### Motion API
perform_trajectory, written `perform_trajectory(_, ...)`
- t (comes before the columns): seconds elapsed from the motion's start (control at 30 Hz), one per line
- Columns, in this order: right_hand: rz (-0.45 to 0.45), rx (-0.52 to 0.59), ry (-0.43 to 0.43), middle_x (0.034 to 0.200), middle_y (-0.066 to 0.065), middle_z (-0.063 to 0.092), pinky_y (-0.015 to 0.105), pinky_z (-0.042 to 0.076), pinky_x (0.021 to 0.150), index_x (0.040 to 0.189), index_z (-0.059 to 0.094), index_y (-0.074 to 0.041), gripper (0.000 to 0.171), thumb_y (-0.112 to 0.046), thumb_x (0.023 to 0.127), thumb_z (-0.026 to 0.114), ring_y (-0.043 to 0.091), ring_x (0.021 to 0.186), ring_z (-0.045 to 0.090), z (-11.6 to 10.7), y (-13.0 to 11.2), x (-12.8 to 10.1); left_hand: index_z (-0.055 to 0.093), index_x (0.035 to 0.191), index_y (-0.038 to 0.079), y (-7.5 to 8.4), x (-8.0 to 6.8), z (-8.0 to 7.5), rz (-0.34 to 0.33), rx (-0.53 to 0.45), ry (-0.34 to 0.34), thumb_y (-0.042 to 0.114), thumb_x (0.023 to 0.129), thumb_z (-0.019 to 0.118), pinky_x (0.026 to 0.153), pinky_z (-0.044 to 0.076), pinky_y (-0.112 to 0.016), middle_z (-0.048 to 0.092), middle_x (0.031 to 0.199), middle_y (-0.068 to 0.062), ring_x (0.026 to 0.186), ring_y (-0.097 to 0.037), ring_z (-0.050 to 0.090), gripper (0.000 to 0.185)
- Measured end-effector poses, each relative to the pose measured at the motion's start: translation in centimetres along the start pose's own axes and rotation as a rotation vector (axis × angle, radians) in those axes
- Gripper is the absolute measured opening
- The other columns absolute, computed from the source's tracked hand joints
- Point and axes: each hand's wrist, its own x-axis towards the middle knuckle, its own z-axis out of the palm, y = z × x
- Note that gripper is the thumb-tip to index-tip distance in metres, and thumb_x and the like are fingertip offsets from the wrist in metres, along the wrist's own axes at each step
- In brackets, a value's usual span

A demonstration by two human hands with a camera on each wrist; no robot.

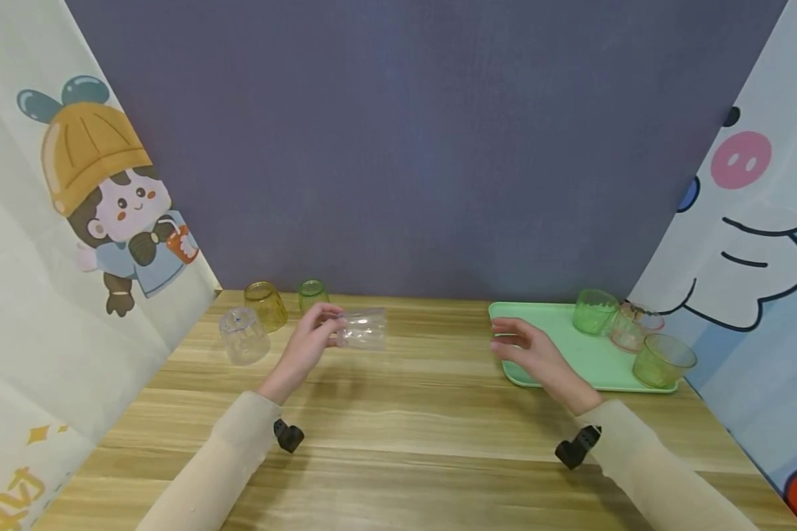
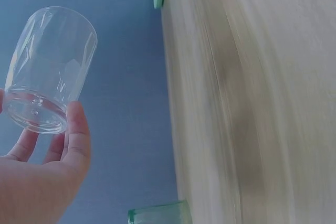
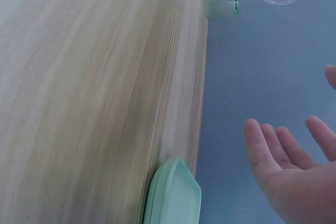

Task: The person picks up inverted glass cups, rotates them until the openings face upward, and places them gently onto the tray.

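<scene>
The left hand (image 1: 308, 341) has its fingertips and thumb wrapped about the base end of a clear cup (image 1: 365, 330), which lies sideways in the air above the table (image 1: 398, 435), its mouth toward 3 o'clock. Seen from that hand in the head view, a small green cup (image 1: 313, 293) stands at 12 o'clock, an amber cup (image 1: 266, 307) at 10, and a faceted cup (image 1: 244, 338) at 9.

The right hand (image 1: 534, 355), well apart at 3 o'clock, grasps nothing; its fingers are parted and lightly bent above the 9 o'clock end of a tray (image 1: 544, 332). From this hand, a bright green cup (image 1: 594, 313) stands on the tray at 2 o'clock, a lime cup (image 1: 663, 361) at 3, and a pink cup (image 1: 635, 328) between them.

Farther out, a dark panel (image 1: 398, 147) rises at 12 o'clock, beyond the table. Cream sleeves (image 1: 229, 457) cover both forearms.
</scene>
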Motion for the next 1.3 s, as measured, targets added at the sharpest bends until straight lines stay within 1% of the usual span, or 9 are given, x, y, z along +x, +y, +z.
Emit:
perform_trajectory(0.2,-0.016,0.011,-0.014,0.144,0.022,0.050,0.027,0.054,0.092,0.148,0.047,-0.002,0.054,-0.019,0.100,0.067,0.041,0.131,0.049,0.4,-0.2,0.1,0.052,0.131,-0.003,0.1,-0.1,0.3,0.002,0.010,-0.009,0.016,0.101,0.058,0.088,0.056,-0.036,0.055,0.125,-0.017,0.111,-0.028,0.057,0.036)
perform_trajectory(0.3,-0.025,0.010,-0.022,0.144,0.021,0.050,0.027,0.054,0.092,0.148,0.047,-0.003,0.054,-0.020,0.100,0.067,0.041,0.131,0.049,0.6,-0.3,0.0,0.051,0.132,-0.004,0.2,-0.1,0.4,0.003,0.019,-0.019,0.017,0.101,0.058,0.090,0.055,-0.036,0.054,0.128,-0.020,0.113,-0.028,0.056,0.038)
perform_trajectory(0.4,-0.037,0.005,-0.026,0.143,0.022,0.051,0.027,0.054,0.092,0.148,0.047,-0.003,0.054,-0.020,0.101,0.066,0.041,0.131,0.049,0.8,-0.4,0.0,0.051,0.132,-0.003,0.5,-0.2,0.6,0.005,0.014,-0.023,0.017,0.102,0.058,0.091,0.054,-0.037,0.053,0.129,-0.021,0.113,-0.028,0.056,0.037)
perform_trajectory(0.63,-0.034,0.001,-0.025,0.142,0.021,0.052,0.026,0.053,0.093,0.147,0.049,-0.004,0.053,-0.019,0.100,0.067,0.041,0.131,0.050,1.2,-0.9,-0.2,0.054,0.129,0.000,1.0,-0.5,1.2,0.028,0.020,-0.021,0.015,0.100,0.058,0.089,0.055,-0.038,0.056,0.125,-0.017,0.110,-0.026,0.057,0.032)
perform_trajectory(0.97,-0.048,0.020,-0.023,0.140,0.022,0.053,0.026,0.053,0.094,0.145,0.050,0.000,0.052,-0.016,0.099,0.068,0.044,0.129,0.049,1.8,-1.5,-0.4,0.054,0.129,-0.002,1.5,-0.6,1.6,0.041,0.017,-0.021,0.014,0.100,0.059,0.089,0.056,-0.038,0.057,0.125,-0.019,0.109,-0.027,0.058,0.034)
perform_trajectory(1.17,-0.058,0.007,-0.046,0.142,0.020,0.052,0.029,0.053,0.096,0.146,0.048,-0.002,0.053,-0.020,0.100,0.067,0.042,0.131,0.049,2.0,-1.5,-0.5,0.052,0.131,-0.005,1.5,-0.7,1.8,0.048,0.015,-0.032,0.014,0.100,0.058,0.089,0.056,-0.038,0.056,0.124,-0.019,0.109,-0.027,0.058,0.036)
perform_trajectory(1.3,-0.053,0.018,-0.050,0.143,0.018,0.051,0.030,0.053,0.096,0.147,0.048,-0.004,0.054,-0.021,0.099,0.068,0.040,0.131,0.050,2.1,-1.6,-0.5,0.053,0.130,-0.004,1.4,-0.8,1.9,0.053,0.004,-0.043,0.014,0.100,0.058,0.090,0.056,-0.038,0.056,0.123,-0.017,0.110,-0.027,0.057,0.036)
